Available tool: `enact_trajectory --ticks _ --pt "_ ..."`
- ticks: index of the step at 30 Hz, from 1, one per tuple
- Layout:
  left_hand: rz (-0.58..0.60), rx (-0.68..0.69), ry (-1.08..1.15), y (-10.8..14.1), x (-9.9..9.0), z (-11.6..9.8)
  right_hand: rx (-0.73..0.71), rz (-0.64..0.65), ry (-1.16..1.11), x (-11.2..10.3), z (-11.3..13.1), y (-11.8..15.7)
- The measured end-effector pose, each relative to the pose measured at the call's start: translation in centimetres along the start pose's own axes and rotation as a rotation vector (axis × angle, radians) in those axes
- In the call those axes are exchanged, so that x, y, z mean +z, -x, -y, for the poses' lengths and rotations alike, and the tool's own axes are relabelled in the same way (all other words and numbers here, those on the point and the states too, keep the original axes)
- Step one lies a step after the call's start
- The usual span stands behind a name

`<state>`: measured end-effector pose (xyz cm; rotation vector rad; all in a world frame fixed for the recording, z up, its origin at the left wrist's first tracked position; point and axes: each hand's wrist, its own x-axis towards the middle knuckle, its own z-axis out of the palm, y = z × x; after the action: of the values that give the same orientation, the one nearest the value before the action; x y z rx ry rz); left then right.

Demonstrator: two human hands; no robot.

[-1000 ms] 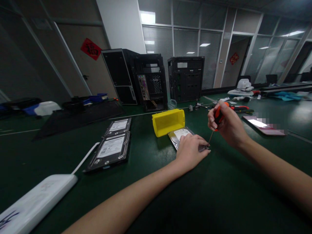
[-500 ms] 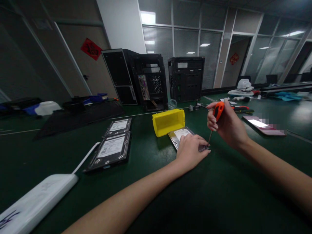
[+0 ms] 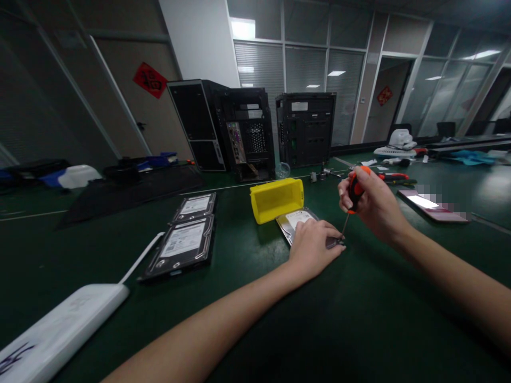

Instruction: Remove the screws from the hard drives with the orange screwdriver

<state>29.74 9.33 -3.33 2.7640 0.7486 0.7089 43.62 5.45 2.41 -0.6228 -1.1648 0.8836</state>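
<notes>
A silver hard drive [image 3: 288,223] with a white label lies on the green table, partly covered by my left hand [image 3: 314,243]. That hand rests over its near right part, fingers bent round the edge. My right hand [image 3: 371,197] is closed round the orange and black handle of a screwdriver [image 3: 355,190]. Its thin shaft slants down to the drive's right corner, close to my left fingertips; what the tip touches is too small to make out. Just behind the drive, a yellow plastic bin [image 3: 277,200] lies with its opening toward me.
Two more hard drives [image 3: 184,239] lie to the left, near a white power strip [image 3: 67,330]. Black computer cases [image 3: 305,130] stand at the back. On the right are a phone [image 3: 433,206], red-handled pliers [image 3: 395,176] and small metal parts.
My right hand has turned the screwdriver, and its handle has shifted slightly. The left hand and the hard drive under it stay in place.
</notes>
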Motion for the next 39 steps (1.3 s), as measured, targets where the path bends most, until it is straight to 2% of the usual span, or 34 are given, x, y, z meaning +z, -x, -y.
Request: enact_trajectory --ticks 16,28,39 --pt "0.014 -0.01 -0.015 -0.02 -0.31 -0.21 0.032 0.064 -0.077 -0.09 0.11 0.15" --pt "0.011 -0.003 -0.002 -0.03 -0.23 -0.12 -0.008 -0.012 -0.023 -0.04 -0.02 -0.05" --pt "0.057 -0.035 0.007 -0.04 -0.56 -0.35 0.03 -0.006 0.023 -0.03 0.13 0.02"
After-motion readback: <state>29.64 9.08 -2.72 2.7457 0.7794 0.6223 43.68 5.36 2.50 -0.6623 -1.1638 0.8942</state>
